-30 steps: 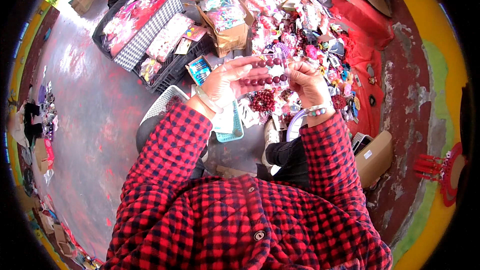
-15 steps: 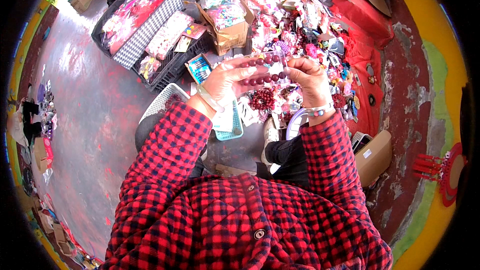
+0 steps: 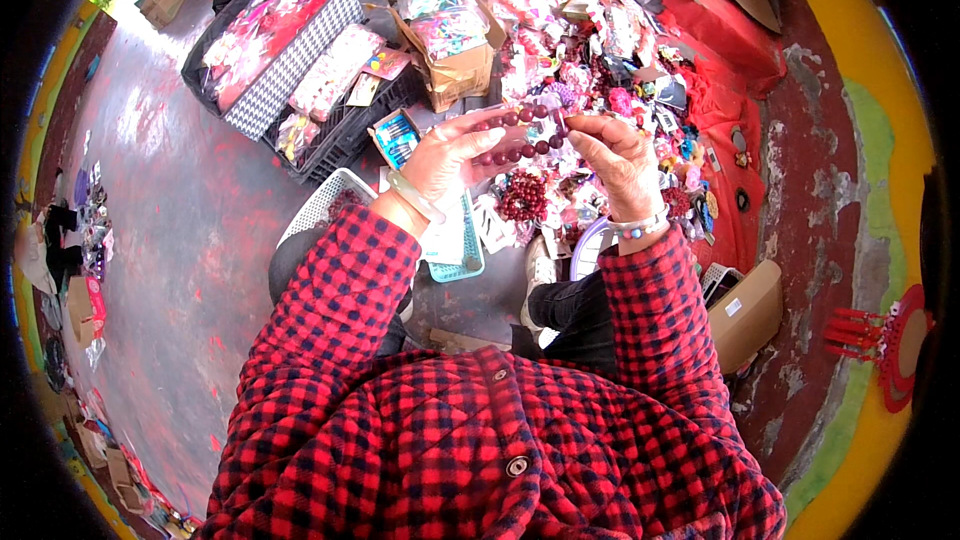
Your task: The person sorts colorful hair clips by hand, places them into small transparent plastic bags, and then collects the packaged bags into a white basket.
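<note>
The fingers of the right hand (image 3: pixel 620 162) are narrowing to a thumb-and-index pinch at the right edge of clear film (image 3: pixel 515 136); I cannot tell whether the tips are closing fully on it. The fingers of the left hand (image 3: pixel 438 162) are holding the film's left end, thumb against it and the other fingers behind. The film seems to be wrapping a dark red beaded bracelet (image 3: pixel 514 154), which is showing as two bead rows between the hands, raised above the goods on the floor.

The step in hand looks like working or checking the wrapper's right edge. Handling it further would seem to call for a steady left grip and a light, exact right pinch, as the film looks thin.

Both palms are facing inward. The left wrist is wearing a pale bangle (image 3: pixel 417 197), and its forearm is slanting from the near left toward the far right. The right wrist is wearing a beaded band (image 3: pixel 636 227), its forearm leaning far and slightly left.

Farther out, a dark red bead cluster (image 3: pixel 524 197) is lying just nearer than the bracelet, a turquoise basket (image 3: pixel 468 262) is standing near and left of it, and a mixed accessory pile (image 3: pixel 610 65) is spreading across the far right.
</note>
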`<state>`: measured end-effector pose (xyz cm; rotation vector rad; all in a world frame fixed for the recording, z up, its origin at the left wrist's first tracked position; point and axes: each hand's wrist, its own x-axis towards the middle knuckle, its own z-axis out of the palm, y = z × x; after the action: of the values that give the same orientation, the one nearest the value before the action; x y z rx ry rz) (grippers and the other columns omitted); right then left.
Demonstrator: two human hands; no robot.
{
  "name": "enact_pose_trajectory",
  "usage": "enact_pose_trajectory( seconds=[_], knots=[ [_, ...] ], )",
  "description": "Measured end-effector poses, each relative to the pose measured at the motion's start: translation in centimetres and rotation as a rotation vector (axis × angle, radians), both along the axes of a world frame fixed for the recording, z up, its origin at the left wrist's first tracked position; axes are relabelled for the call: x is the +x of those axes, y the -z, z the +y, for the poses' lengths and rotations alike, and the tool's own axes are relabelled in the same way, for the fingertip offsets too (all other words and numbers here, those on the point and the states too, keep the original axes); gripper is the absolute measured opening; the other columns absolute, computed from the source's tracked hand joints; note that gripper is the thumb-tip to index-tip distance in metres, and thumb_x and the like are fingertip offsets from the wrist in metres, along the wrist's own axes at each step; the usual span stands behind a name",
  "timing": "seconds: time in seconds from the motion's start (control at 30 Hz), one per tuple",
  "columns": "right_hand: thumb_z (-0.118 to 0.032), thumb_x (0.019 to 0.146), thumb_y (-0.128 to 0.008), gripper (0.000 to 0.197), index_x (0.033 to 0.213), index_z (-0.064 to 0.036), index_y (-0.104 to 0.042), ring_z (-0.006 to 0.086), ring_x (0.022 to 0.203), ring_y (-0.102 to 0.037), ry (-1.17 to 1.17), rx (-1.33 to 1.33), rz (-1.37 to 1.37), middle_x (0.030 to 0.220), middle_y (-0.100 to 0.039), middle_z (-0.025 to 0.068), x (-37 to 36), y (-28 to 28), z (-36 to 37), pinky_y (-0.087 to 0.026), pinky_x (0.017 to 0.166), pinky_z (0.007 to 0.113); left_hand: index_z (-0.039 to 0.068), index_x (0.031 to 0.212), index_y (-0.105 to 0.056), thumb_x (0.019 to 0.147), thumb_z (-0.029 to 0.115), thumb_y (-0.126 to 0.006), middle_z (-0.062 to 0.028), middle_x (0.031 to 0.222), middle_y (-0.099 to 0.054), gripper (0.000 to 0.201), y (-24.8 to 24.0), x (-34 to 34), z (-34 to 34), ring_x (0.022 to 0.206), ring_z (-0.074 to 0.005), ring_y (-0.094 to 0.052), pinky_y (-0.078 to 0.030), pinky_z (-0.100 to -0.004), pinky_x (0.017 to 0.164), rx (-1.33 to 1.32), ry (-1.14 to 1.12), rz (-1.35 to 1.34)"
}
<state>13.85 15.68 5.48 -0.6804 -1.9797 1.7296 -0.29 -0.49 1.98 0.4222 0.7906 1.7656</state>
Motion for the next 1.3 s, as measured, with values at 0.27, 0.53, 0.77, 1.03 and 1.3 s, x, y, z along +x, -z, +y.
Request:
enact_pose_trajectory(
  seconds=[0.27,0.53,0.77,1.03,1.3],
  knots=[
    [0.001,0.073,-0.067,0.015,0.085,-0.0048,-0.062,0.0086,0.078,-0.056,-0.006,-0.131,0.09,0.088,-0.06,-0.0008,-0.4,1.5,-0.4,-0.044,0.071,0.021,0.001,0.126,-0.039,0.086,0.02,-0.05,-0.0179,0.124,-0.048,0.046,0.0,0.4,0.0,0.113,-0.0295,-0.048,-0.039,-0.0389,0.094,0.051,0.035,0.008],
    [-0.006,0.071,-0.067,0.016,0.085,0.0007,-0.062,0.0121,0.082,-0.057,0.012,-0.077,0.186,0.094,-0.06,0.0069,-0.5,1.5,-0.5,-0.045,0.072,0.024,0.002,0.129,-0.035,0.089,0.044,-0.039,-0.0176,0.13,-0.042,0.059,-0.4,0.8,0.3,0.119,-0.031,-0.041,-0.035,-0.0415,0.098,0.107,0.095,-0.168],
    [-0.012,0.072,-0.067,0.026,0.093,0.0016,-0.064,0.0152,0.095,-0.054,-0.018,0.125,0.132,0.109,-0.058,0.009,-0.5,1.6,-0.3,-0.043,0.082,0.028,0.002,0.13,-0.034,0.088,0.047,-0.039,-0.0164,0.13,-0.042,0.062,-0.1,0.7,0.3,0.119,-0.0308,-0.042,-0.033,-0.043,0.099,0.11,0.097,-0.267],
    [-0.016,0.077,-0.065,0.029,0.1,0.0019,-0.063,0.0181,0.107,-0.049,-0.145,0.106,0.09,0.116,-0.054,0.0126,-0.4,1.2,-0.5,-0.039,0.089,0.03,0.001,0.129,-0.036,0.087,0.019,-0.051,-0.0146,0.126,-0.045,0.048,-0.6,0.9,0.0,0.118,-0.0275,-0.044,-0.036,-0.0432,0.098,0.119,0.101,-0.132],
    [-0.009,0.071,-0.071,0.025,0.093,-0.0007,-0.063,0.019,0.106,-0.05,0.025,-0.177,0.166,0.115,-0.054,0.0123,-0.9,2.0,-1.0,-0.04,0.089,0.03,0.002,0.127,-0.038,0.086,0.029,-0.052,-0.0167,0.127,-0.045,0.051,0.5,0.8,0.2,0.118,-0.0297,-0.043,-0.034,-0.043,0.099,0.138,0.074,-0.142]
  ],
)
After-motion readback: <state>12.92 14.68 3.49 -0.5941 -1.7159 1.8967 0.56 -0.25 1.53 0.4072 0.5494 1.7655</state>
